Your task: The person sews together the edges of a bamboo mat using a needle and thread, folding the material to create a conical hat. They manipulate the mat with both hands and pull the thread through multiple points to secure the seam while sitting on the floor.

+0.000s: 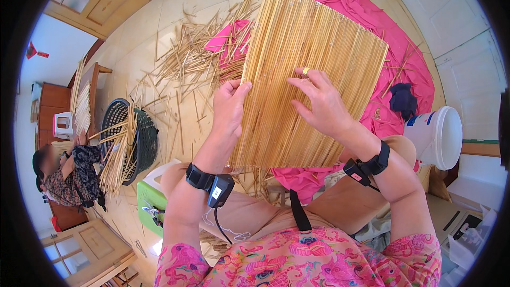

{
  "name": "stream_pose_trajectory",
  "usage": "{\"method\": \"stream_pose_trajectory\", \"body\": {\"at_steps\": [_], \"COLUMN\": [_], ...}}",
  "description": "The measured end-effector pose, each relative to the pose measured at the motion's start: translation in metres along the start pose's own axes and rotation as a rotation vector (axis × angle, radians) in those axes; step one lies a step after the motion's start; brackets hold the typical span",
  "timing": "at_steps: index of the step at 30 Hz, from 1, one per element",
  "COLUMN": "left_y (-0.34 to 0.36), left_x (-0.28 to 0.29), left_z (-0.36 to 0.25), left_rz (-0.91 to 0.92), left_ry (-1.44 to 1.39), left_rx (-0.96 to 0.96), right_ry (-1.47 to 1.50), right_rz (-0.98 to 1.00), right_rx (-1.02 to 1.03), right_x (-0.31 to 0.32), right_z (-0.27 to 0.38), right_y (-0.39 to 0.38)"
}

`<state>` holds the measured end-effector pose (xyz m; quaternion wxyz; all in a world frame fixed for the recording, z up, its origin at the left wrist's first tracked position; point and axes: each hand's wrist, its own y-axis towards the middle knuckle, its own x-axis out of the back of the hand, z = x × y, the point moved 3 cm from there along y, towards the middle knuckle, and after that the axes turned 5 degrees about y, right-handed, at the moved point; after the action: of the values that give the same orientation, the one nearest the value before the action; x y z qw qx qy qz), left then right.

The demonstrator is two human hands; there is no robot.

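A large flat panel of straw stalks laid side by side (313, 42) is held up in front of me, over my lap. My left hand (229, 107) grips its left edge, with the thumb on the front face and the fingers partly hidden behind. Over the panel's middle is my right hand (325, 105), fingers spread and slightly bent, with a yellow ring on one finger. It is close to the stalks; I cannot tell whether the fingertips touch them. Each wrist wears a black strap with a small box.
Loose stalks (188, 48) litter the floor ahead, beside a pink cloth (417, 77). A white bucket (443, 138) stands at right. On the left are a dark basket (147, 141) of stalks, a green-topped stool (151, 207) and a seated person (74, 175) handling stalks.
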<state>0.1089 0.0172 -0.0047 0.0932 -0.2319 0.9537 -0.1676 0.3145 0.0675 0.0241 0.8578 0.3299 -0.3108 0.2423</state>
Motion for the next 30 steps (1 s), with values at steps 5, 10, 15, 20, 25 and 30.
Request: {"method": "stream_pose_trajectory", "body": {"at_steps": [5,10,15,20,25,30], "left_y": [0.000,-0.002,-0.004,-0.003,0.003,0.003], "left_x": [0.000,-0.002,0.000,0.002,0.008,0.011], "left_z": [0.001,0.002,0.005,0.010,0.017,0.018], "left_rz": [0.069,0.163,0.168,0.170,0.191,0.185], "left_ry": [-0.085,-0.133,-0.159,-0.212,-0.225,-0.258], "left_rx": [0.038,0.036,0.052,0.098,0.129,0.175], "right_ry": [0.004,0.002,0.019,0.031,0.006,0.034], "right_rz": [0.002,0.009,0.048,0.053,0.076,0.098], "right_rx": [-0.012,-0.009,-0.021,-0.031,-0.025,-0.045], "right_x": [0.000,-0.001,-0.004,-0.007,-0.008,-0.009], "right_z": [-0.001,-0.003,-0.005,-0.007,-0.006,-0.004], "right_y": [0.000,-0.001,-0.003,-0.004,-0.004,-0.005]}}
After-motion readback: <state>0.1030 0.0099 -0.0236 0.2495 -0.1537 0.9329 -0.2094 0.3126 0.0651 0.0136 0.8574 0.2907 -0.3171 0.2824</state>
